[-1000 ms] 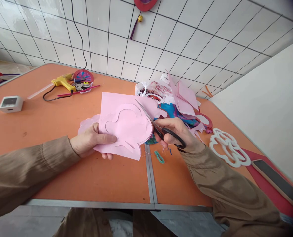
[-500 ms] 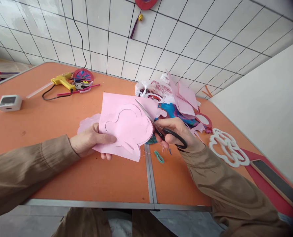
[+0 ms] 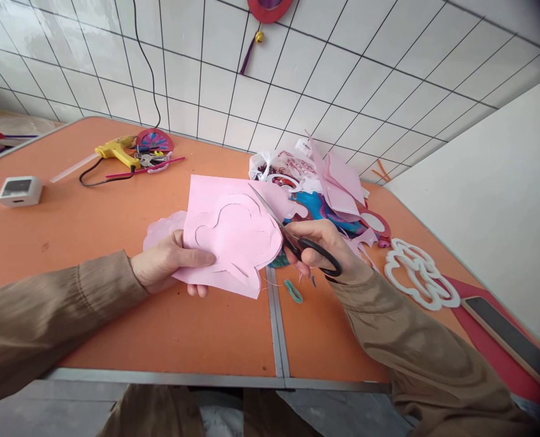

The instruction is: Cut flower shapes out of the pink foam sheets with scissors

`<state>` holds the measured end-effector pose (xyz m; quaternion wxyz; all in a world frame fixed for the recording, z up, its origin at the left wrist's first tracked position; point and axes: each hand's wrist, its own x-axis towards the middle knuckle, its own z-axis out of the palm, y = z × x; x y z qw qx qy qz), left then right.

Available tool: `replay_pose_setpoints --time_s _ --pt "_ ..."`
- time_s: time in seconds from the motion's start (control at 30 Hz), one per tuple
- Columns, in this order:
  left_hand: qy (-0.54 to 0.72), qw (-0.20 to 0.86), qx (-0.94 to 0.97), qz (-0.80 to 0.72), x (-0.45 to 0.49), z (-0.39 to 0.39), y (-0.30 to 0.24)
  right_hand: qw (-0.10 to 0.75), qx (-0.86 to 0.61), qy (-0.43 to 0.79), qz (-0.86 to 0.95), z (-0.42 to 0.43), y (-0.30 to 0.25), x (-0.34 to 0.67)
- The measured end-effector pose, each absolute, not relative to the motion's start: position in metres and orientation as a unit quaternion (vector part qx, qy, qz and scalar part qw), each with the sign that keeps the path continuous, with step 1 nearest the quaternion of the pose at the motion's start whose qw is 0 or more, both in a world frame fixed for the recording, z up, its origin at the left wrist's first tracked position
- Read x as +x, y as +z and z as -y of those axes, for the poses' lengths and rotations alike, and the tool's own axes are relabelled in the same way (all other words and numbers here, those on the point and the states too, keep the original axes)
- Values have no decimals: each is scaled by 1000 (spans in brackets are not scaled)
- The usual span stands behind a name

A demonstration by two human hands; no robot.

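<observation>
My left hand [image 3: 172,262] grips a pink sheet [image 3: 238,237] by its lower left side, thumb on top and fingertips showing beneath the bottom edge. A curved, cloud-like outline is marked or cut on the sheet, and its right edge is cut to a rounded shape. My right hand [image 3: 327,246] is closed round the black handles of scissors [image 3: 318,255]. One blade lies over the sheet's upper right part, pointing up and left; the other blade is hidden. Behind my left hand, a paler pink scalloped piece [image 3: 163,229] lies on the table.
A yellow glue gun [image 3: 119,152] and a small white box [image 3: 19,191] lie at the left. Folded pink sheets [image 3: 340,182] and a blue bundle [image 3: 313,206] are heaped at the back. White cloud-shaped cutouts [image 3: 418,273], a phone [image 3: 509,340] and a green loop [image 3: 293,291] lie rightward.
Very little differs. The view has shifted slightly, and the sheet, scissors and both hands keep almost the same positions.
</observation>
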<state>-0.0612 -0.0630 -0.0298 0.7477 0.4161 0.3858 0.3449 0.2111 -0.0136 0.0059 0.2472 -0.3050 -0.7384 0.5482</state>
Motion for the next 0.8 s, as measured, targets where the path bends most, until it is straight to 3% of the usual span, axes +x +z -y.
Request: replay_pose_setpoints --time_s 0.8 --pt "342 766 383 -387 -54 66 -29 273 -283 541 744 13 0 209"
